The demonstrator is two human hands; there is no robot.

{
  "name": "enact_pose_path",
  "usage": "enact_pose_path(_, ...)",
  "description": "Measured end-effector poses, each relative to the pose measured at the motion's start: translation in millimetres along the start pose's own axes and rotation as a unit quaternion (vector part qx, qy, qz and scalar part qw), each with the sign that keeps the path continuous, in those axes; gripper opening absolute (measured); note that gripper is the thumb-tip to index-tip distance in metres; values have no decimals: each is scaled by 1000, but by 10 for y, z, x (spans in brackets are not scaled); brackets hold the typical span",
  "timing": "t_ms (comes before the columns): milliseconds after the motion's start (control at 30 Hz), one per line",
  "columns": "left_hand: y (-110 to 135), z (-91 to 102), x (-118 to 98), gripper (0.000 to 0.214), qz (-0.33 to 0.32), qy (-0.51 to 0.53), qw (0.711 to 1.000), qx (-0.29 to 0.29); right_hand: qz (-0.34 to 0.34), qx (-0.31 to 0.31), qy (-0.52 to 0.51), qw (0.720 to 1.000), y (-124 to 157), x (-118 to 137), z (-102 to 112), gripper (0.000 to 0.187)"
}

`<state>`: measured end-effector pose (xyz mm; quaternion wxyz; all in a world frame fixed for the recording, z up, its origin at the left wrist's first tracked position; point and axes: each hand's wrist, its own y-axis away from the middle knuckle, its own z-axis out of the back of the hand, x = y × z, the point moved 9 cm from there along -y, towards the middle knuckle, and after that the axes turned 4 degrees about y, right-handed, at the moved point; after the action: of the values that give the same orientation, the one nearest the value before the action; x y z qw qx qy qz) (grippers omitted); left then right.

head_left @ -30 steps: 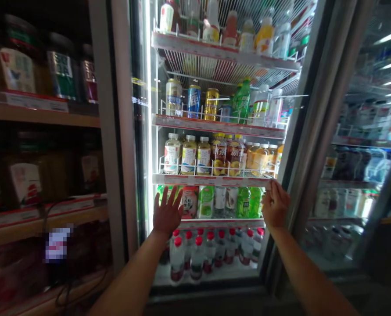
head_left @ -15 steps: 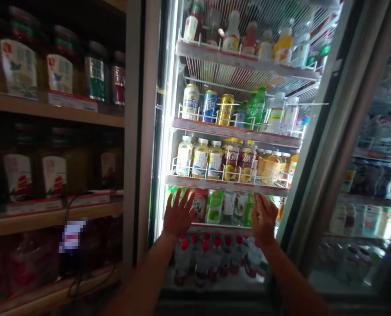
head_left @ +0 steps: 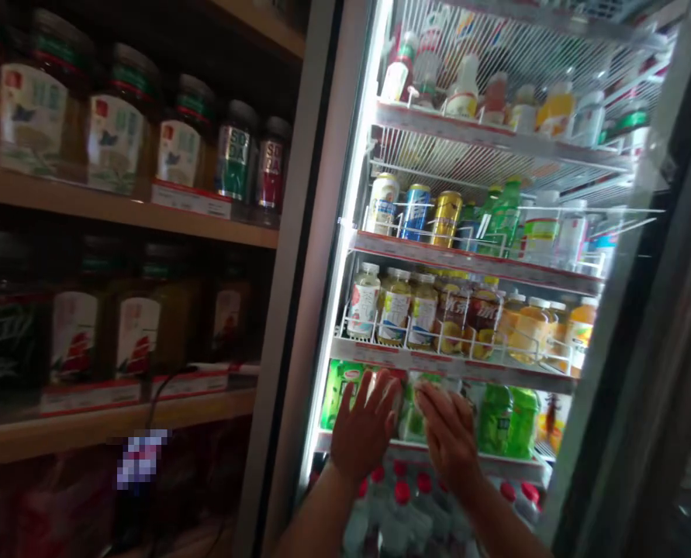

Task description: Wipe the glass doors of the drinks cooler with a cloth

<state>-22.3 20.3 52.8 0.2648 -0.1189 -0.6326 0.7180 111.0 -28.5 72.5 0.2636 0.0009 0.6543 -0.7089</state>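
Observation:
My left hand (head_left: 361, 430) reaches up in front of the lower drink shelf, fingers spread and holding nothing I can see. Just to its right, my right hand (head_left: 450, 435) has its fingers stretched out close together, with no object visible in it. Both are nearest to the row of green drink packs (head_left: 343, 387) and green bottles (head_left: 496, 418) in the lit fridge; whether they touch any cannot be told. Partly hidden behind the forearms are clear bottles with red caps (head_left: 402, 493).
Higher fridge shelves hold juice bottles (head_left: 395, 306), cans (head_left: 447, 219) and more bottles behind wire rails. At left, wooden shelves (head_left: 217, 221) carry large jars (head_left: 112, 132) and soda bottles (head_left: 234, 155). A dangling cable and a blurred-out device (head_left: 141, 459) hang there.
The view has swung left, so the fridge sits further right. My hands have come closer together, the right one moving in beside the left.

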Motion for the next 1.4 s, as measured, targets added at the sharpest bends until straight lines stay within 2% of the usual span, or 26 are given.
enact_pose_path(100, 26, -5, 0, 53, -2, 6, 1000, -10, -7, -25, 42, 999, -30, -178, 96, 62)
enact_pose_path(233, 44, -7, 12, 51, 3, 21, 1000, -15, -51, -63, 108, 991, -134, -426, 246, 67)
enact_pose_path(333, 59, -18, 11, 48, 0, 23, 1000, -16, -85, -88, 129, 984, -200, -482, 283, 68)
enact_pose_path(433, 76, -24, 2, 47, -5, 19, 1000, -18, -72, -82, 142, 984, -193, -316, 169, 69)
enact_pose_path(600, 81, -31, -7, 50, -10, 24, 1000, -5, -19, 2, 106, 994, 110, 189, -174, 59)
enact_pose_path(667, 72, -20, 8, 50, -5, 31, 999, -6, 0, 34, 90, 995, 262, 320, -233, 55)
enact_pose_path(733, 57, -9, 22, 50, 1, 36, 999, -6, 18, 59, 73, 995, 333, 324, -218, 53)
enact_pose_path(833, 30, 1, 39, 52, 8, 40, 999, -4, 6, 34, 76, 997, 195, -13, 6, 56)
enact_pose_path(967, 6, -2, 43, 61, 9, 46, 999, 0, -90, -102, 135, 982, -183, -713, 458, 54)
enact_pose_path(1033, 0, -10, 47, 64, 11, 40, 999, 2, -119, -143, 117, 976, -263, -843, 528, 52)
enact_pose_path(1067, -3, -10, 48, 65, 13, 33, 999, 2, -121, -147, 91, 978, -259, -823, 505, 53)
enact_pose_path(1100, -7, -12, 46, 65, 13, 24, 1000, 2, -113, -141, 58, 982, -226, -751, 455, 53)
enact_pose_path(1200, -20, -5, 32, 66, 11, -4, 1000, 0, -31, -31, -31, 999, 12, -328, 176, 52)
enact_pose_path(1267, -27, -9, 24, 67, 10, -15, 1000, 7, 9, 17, -58, 998, 257, -136, 103, 48)
enact_pose_path(1333, -34, -10, 14, 68, 7, -25, 1000, 14, 30, 35, -75, 996, 470, -127, 134, 47)
enact_pose_path(1400, -42, -11, 2, 68, 4, -34, 999, 19, 28, 39, -83, 995, 597, -291, 208, 46)
